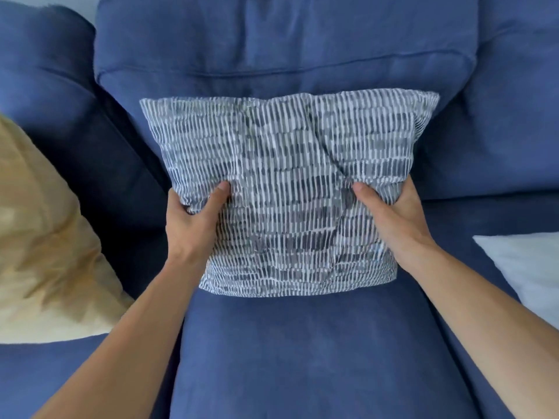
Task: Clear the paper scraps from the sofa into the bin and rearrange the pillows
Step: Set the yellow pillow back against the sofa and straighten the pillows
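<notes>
- Nearest, along the bottom of the frame, lies the seat [302,358] of the blue sofa: a soft, napped cloth. No paper scraps show on it.
- Above that, at the centre, the left hand [190,219] and right hand [393,219] each grip a lower side of the pillow [281,182], thumbs dug into its front and the other fingers hidden behind it. I would say two hands are used to keep it square while it is stood up.
- The pillow is squarish, limp and creased, printed with white and grey-blue dashes. Its bottom edge meets the seat and its top leans toward the back cushion [287,43].
- At the left edge sits a tan pillow [39,237], blurred; at the right edge, a white one [526,264].
</notes>
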Demonstrator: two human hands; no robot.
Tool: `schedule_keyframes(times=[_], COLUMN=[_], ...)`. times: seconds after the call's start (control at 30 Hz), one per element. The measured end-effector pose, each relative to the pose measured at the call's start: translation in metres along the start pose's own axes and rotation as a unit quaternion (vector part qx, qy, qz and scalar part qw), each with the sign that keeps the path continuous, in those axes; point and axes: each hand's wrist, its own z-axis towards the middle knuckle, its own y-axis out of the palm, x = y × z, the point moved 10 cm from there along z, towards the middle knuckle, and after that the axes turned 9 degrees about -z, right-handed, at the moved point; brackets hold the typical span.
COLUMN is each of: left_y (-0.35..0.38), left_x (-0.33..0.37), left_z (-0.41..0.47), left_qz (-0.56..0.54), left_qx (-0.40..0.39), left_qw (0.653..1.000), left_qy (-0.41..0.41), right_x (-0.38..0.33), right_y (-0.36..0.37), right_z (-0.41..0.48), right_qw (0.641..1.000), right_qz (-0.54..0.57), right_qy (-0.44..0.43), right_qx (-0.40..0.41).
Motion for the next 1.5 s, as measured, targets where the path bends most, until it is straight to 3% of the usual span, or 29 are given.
schedule_keyframes(times=[0.13, 0.23, 0.4, 0.53, 0.63, 0.87, 0.97, 1.03, 1.1, 1.17, 1.23, 1.37, 1.43, 1.5], left_y=[-0.008, -0.010, -0.006, 0.000, 0.006, -0.001, -0.010, -0.002, 0.034, 0.072, 0.098, 0.116, 0.109, 0.092], left_x=[-0.048, -0.049, -0.013, 0.019, 0.034, 0.032, 0.042, 0.069, 0.086, 0.084, 0.070, 0.059, 0.053, 0.051], left_z=[0.003, 0.010, 0.044, 0.062, 0.069, 0.075, 0.065, 0.048, 0.021, -0.002, -0.009, -0.007, 0.010, 0.032], left_qz=[0.058, 0.040, -0.031, -0.105, -0.089, -0.081, 0.032, 0.186, 0.325, 0.403, 0.447, 0.505, 0.543, 0.569], left_qx=[-0.038, -0.055, -0.026, 0.051, 0.070, 0.113, 0.158, 0.143, 0.066, -0.025, -0.094, -0.143, -0.145, -0.126], left_qw=[0.994, 0.995, 0.996, 0.986, 0.989, 0.990, 0.985, 0.952, 0.875, 0.805, 0.771, 0.720, 0.710, 0.723], left_qy=[-0.082, -0.078, -0.075, -0.119, -0.091, -0.006, 0.061, 0.197, 0.352, 0.435, 0.443, 0.454, 0.424, 0.371], right_x=[0.043, 0.039, -0.004, -0.010, -0.006, -0.027, -0.033, -0.059, -0.092, -0.105, -0.103, -0.094, -0.085, -0.076], right_y=[0.022, 0.020, 0.005, -0.001, -0.014, -0.036, -0.036, -0.035, -0.007, 0.032, 0.061, 0.087, 0.076, 0.053], right_z=[0.002, 0.011, 0.047, 0.064, 0.061, 0.065, 0.061, 0.044, 0.020, 0.006, 0.003, 0.010, 0.025, 0.040], right_qw=[0.996, 0.996, 0.995, 0.981, 0.977, 0.983, 0.984, 0.949, 0.866, 0.794, 0.753, 0.694, 0.691, 0.704], right_qz=[-0.046, -0.024, 0.063, 0.108, 0.103, 0.060, -0.038, -0.202, -0.357, -0.455, -0.517, -0.600, -0.620, -0.622], right_qy=[0.057, 0.055, 0.075, 0.141, 0.138, 0.020, -0.014, -0.123, -0.283, -0.371, -0.394, -0.396, -0.372, -0.341], right_qx=[-0.060, -0.063, 0.012, 0.079, 0.122, 0.174, 0.175, 0.210, 0.208, 0.157, 0.107, 0.043, 0.028, 0.035])
